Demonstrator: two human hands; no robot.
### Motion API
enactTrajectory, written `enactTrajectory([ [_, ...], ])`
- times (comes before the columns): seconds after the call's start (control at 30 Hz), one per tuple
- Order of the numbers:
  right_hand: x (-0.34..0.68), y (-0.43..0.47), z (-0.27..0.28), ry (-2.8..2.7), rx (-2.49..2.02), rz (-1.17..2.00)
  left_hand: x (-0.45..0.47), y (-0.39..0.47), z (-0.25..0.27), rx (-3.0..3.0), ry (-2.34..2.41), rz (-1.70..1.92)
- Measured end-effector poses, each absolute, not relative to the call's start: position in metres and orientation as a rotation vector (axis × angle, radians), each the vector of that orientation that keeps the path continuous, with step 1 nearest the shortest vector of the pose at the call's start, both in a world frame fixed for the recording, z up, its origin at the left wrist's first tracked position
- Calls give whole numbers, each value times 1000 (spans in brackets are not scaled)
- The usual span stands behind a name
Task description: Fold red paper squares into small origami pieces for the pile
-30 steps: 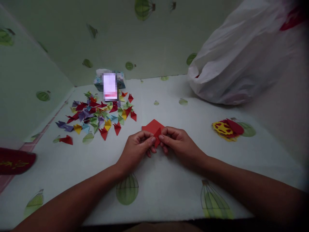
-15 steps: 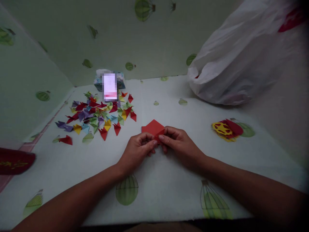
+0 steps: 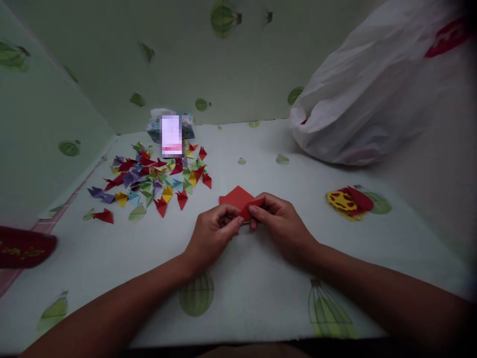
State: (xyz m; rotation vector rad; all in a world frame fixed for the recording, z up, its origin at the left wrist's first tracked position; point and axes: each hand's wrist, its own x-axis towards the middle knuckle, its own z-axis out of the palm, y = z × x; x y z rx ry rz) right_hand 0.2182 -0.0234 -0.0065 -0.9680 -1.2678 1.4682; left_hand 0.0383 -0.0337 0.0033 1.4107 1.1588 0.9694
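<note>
Between my hands is a piece of red origami paper (image 3: 252, 208), partly folded, its edge pinched by the fingers of both. My left hand (image 3: 219, 223) closes on its lower left side, thumb against the near edge. My right hand (image 3: 278, 214) grips the right part between thumb and fingers. Just beyond the fingers lies more red paper (image 3: 236, 195) with a pointed far corner; I cannot tell whether it is the same sheet or separate sheets. Off to the left spreads a pile of small folded paper cranes (image 3: 149, 181) in red, yellow, green, blue and purple.
A phone (image 3: 172, 135) with a lit, blurred screen leans against a tissue box (image 3: 154, 124) behind the pile. At the back right sits a large white plastic bag (image 3: 357, 109). Yellow and red paper cutouts (image 3: 348, 201) lie right; a dark red object (image 3: 26, 247) juts in at left.
My right hand has shifted slightly up and right, lifting a flap of the red paper so that it shows more above the thumb. My left hand stays nearly in place.
</note>
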Motion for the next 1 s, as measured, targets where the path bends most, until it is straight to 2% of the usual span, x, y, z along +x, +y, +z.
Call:
enactTrajectory([
  [0.33, 218, -26, -5, -1341, -921, 1424, 33, -34, 0, 1750, 1114, 1281],
  [0.73, 218, -29, -4, -1349, -946, 1384, 30, -30, 0, 1854, 1192, 1240],
  [1.0, 218, -28, -4, -1366, -955, 1360, 30, -28, -2, 1651, 1111, 1230],
])
